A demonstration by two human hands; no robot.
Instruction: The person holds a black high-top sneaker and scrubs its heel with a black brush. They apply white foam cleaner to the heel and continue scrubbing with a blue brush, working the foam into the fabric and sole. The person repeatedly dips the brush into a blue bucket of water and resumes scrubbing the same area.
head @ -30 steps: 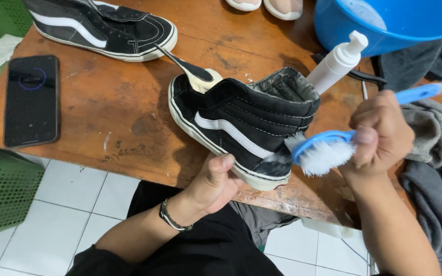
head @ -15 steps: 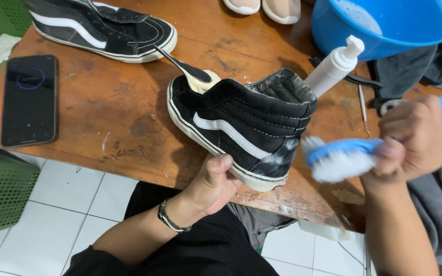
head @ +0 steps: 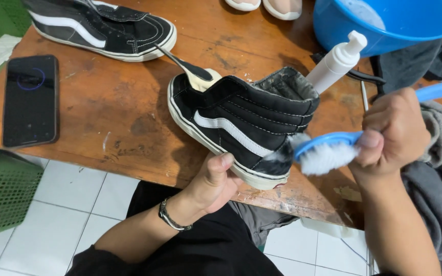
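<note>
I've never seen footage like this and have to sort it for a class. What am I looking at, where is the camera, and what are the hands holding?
The camera sits on a person's head and looks down at their own two bare hands over a worn wooden table. The left hand grips the sole of a black high-top sneaker with a white stripe, tipped on its side. The right hand holds a blue brush with white bristles at the shoe's heel. Also on the table: the second sneaker, a dark phone, a white pump bottle, a blue basin and grey cloths.
</note>
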